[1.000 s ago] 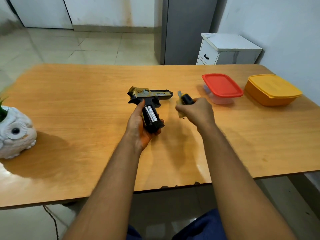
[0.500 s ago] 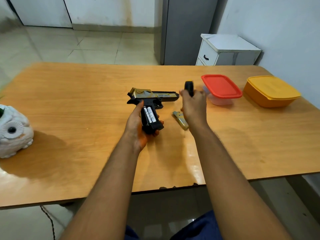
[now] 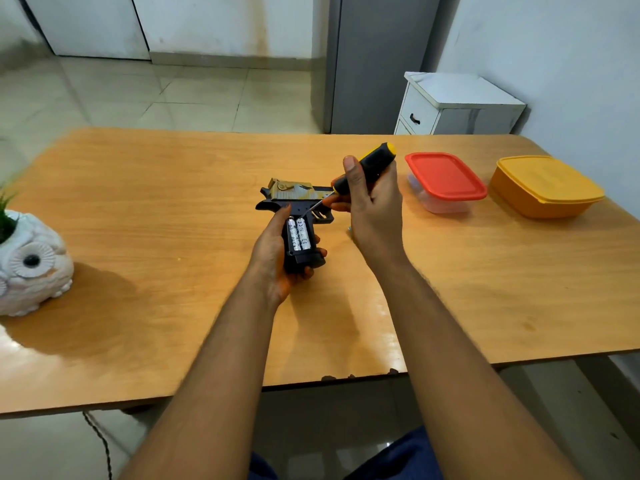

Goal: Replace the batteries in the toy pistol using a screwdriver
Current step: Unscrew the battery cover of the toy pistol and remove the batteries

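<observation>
Toy pistol [image 3: 294, 202] is held over the middle of the wooden table [image 3: 173, 202], lying on its side, barrel pointing right, grip toward the camera. Left hand [image 3: 277, 258] grasps the grip from below and left, thumb along the left edge, fingertips curling out on the right side; palm mostly hidden behind the grip. Battery bay is uncovered, two silver batteries [image 3: 298, 235] sit side by side in it, markings too small to read. Right hand [image 3: 374, 209] is clenched around the screwdriver [image 3: 367, 168], black handle with yellow cap sticking up and right past the thumb; thin metal shaft angles down-left, tip at the top end of the batteries, can't tell if it actually touches them or the housing. Barrel's right end and trigger area partly hidden behind the right hand. A small grey bit shows on the table just left of the right wrist, can't identify it. Red-lidded container [image 3: 445, 181] and orange container [image 3: 545, 187] sit well apart to the right, both closed. White owl planter [image 3: 31, 261] at the left edge, cut off by the frame, green leaves barely in view
</observation>
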